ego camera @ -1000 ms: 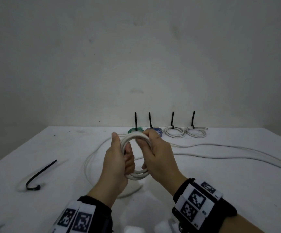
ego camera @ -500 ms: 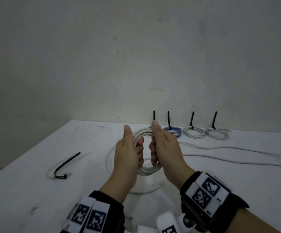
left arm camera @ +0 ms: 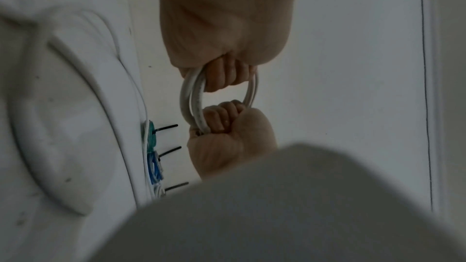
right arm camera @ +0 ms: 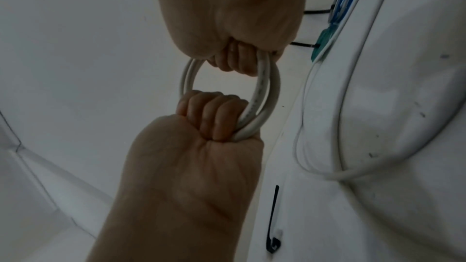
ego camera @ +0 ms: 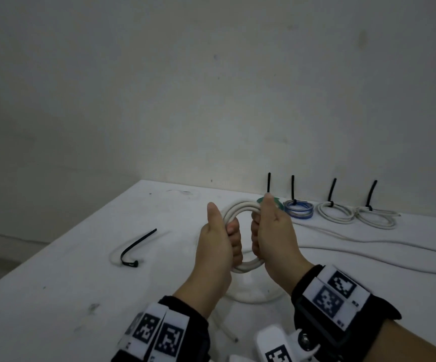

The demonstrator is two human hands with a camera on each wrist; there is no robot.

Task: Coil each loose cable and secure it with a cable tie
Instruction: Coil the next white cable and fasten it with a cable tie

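A coil of white cable [ego camera: 238,206] is held upright above the table, between my two hands. My left hand [ego camera: 218,246] grips its left side with all fingers curled through the ring, thumb up. On the right side my right hand [ego camera: 273,237] grips the same way. The wrist views show the ring [left arm camera: 187,99] [right arm camera: 267,91] between the two fists. The cable's loose tail [ego camera: 368,245] runs off to the right over the table. A black cable tie [ego camera: 136,246] lies loose on the table to the left of my hands.
Along the wall stand tied coils with upright black ties: a green one [ego camera: 279,203] partly behind my right thumb, a blue one [ego camera: 298,209] and two white ones [ego camera: 335,212] [ego camera: 376,217]. The white table [ego camera: 55,296] ends at its left edge.
Both hands keep hold of the coil. My right hand has settled into a full fist on the coil's right side. The head view has swung left, so everything sits further right.
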